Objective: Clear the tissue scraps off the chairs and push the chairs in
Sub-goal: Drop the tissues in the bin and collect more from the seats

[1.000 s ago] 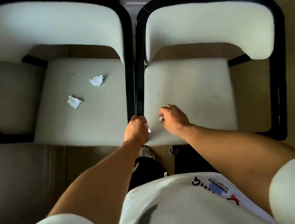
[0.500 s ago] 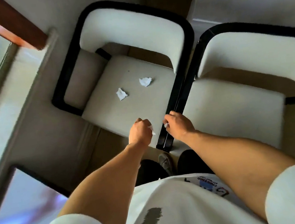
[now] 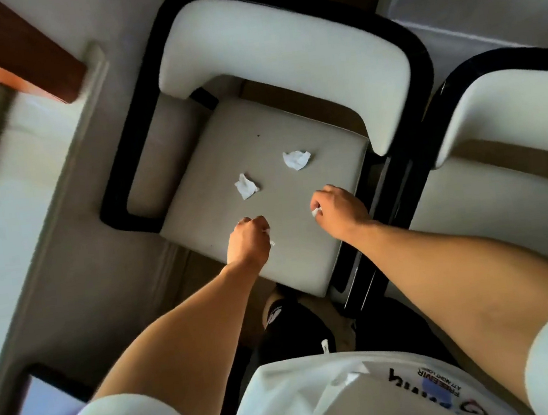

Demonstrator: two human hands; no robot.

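Left chair (image 3: 287, 47): a cream seat and curved cream backrest are being framed by a black tubular surround; it is being seen from above, filling the middle of the view.
Right chair (image 3: 508, 99): a matching chair is being shown just beside the left chair, on the right, cut off by the frame edge.
Windowsill (image 3: 35, 160): a pale ledge is being seen running along the left side, with a reddish wooden piece (image 3: 5, 50) at the far left corner.
Arms: both bare forearms are being stretched forward from white short sleeves over the near edge of the left chair's seat, the wrists roughly straight.
Left hand (image 3: 249, 243): it is being held knuckles-up over the near part of the seat, fingers curled tight; a small white scrap (image 3: 269, 237) is being gripped inside, its edges just showing at the right side of the fist.
Right hand (image 3: 338, 209): it is being held over the near right part of the seat, fingers curled under; another white scrap (image 3: 316, 211) is being pinched at its left side.
Loose tissue, left (image 3: 246, 186): a crumpled white piece is being left lying mid-seat, just beyond the left hand.
Loose tissue, right (image 3: 297, 159): a second crumpled piece is lying farther back and to the right, apart from the first and from both hands.
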